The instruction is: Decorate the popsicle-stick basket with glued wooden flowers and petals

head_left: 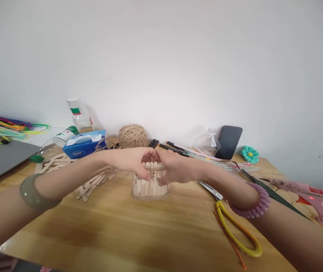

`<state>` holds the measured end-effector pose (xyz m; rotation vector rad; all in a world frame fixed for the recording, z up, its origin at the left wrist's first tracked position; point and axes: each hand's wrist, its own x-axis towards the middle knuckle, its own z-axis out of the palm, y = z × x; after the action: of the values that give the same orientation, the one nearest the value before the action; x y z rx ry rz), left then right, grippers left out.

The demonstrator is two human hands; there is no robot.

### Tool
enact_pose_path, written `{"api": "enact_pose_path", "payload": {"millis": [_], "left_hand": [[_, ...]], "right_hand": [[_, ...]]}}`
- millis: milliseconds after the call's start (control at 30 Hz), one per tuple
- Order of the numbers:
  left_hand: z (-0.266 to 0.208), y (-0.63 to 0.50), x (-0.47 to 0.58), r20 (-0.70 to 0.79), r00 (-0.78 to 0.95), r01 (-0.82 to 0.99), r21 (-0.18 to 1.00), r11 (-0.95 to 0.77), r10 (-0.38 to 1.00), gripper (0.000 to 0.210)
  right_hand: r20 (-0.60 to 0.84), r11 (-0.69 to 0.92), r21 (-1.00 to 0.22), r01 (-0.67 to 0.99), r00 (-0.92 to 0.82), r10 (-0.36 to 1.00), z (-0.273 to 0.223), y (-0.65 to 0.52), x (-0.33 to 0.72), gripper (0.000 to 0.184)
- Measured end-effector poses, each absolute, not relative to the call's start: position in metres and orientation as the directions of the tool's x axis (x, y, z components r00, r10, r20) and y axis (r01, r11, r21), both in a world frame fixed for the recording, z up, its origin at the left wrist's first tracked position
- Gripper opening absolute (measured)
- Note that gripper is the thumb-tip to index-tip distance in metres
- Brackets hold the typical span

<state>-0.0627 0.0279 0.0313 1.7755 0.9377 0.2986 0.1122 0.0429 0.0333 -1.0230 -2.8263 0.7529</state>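
A small round holder made of upright wooden craft sticks (pixel 150 187) stands on the wooden table. Twine runs around it near its top and along its base. My left hand (pixel 134 160) curves around its upper left side, thumb in front. From the other side my right hand (pixel 178 166) curls about the upper right, with its thumb low on the front. Both hands' fingers meet behind the stick tops and are partly hidden.
Loose craft sticks (pixel 89 187), a blue box (pixel 84 145) and a twine ball (pixel 133 136) lie left and behind. Yellow-handled scissors (pixel 220 209), a pink glue gun (pixel 314 194) with a red light, a phone (pixel 229 141) and a teal flower (pixel 249 155) are right. A laptop (pixel 5 156) sits far left.
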Motion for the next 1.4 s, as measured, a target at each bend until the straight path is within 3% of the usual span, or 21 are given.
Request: {"api": "enact_pose_path", "payload": {"millis": [200,433,667,800,933,1100,1233,1400], "left_hand": [[0.033,0.024,-0.054,-0.267,0.585,0.629,0.745,-0.22,0.766,0.056],[0.033,0.015,-0.051,-0.281,0.476,0.751,0.623,-0.219,0.833,0.06],[0.025,0.013,-0.055,-0.312,0.423,0.731,0.672,-0.117,0.851,0.04],[0.024,0.014,-0.059,-0.361,0.423,0.704,0.708,-0.05,0.831,0.027],[0.024,0.013,-0.07,-0.389,0.415,0.642,0.765,0.038,0.822,0.023],[0.028,0.009,-0.091,-0.406,0.27,0.525,0.822,0.22,0.873,0.025],[0.031,0.007,-0.101,-0.407,0.176,0.459,0.839,0.291,0.896,0.022],[0.029,0.004,-0.099,-0.413,0.076,0.451,0.826,0.338,0.908,0.023]], "right_hand": [[-0.3,0.633,-0.332,0.699,-0.715,0.632,0.045,0.038,0.096,0.073],[-0.37,0.606,-0.229,0.761,-0.644,0.669,0.059,0.038,0.089,0.096],[-0.324,0.64,-0.282,0.714,-0.699,0.637,0.057,0.041,0.088,0.102],[-0.211,0.647,-0.421,0.636,-0.763,0.611,0.069,0.048,0.107,0.082],[0.026,0.542,-0.511,0.667,-0.619,0.785,0.063,0.06,0.139,0.042],[-0.012,0.48,-0.351,0.804,-0.517,0.856,0.017,0.057,0.169,0.017],[-0.079,0.501,-0.238,0.832,-0.531,0.844,-0.009,0.053,0.175,0.02],[-0.174,0.541,-0.195,0.818,-0.572,0.802,-0.019,0.059,0.168,0.013]]}}
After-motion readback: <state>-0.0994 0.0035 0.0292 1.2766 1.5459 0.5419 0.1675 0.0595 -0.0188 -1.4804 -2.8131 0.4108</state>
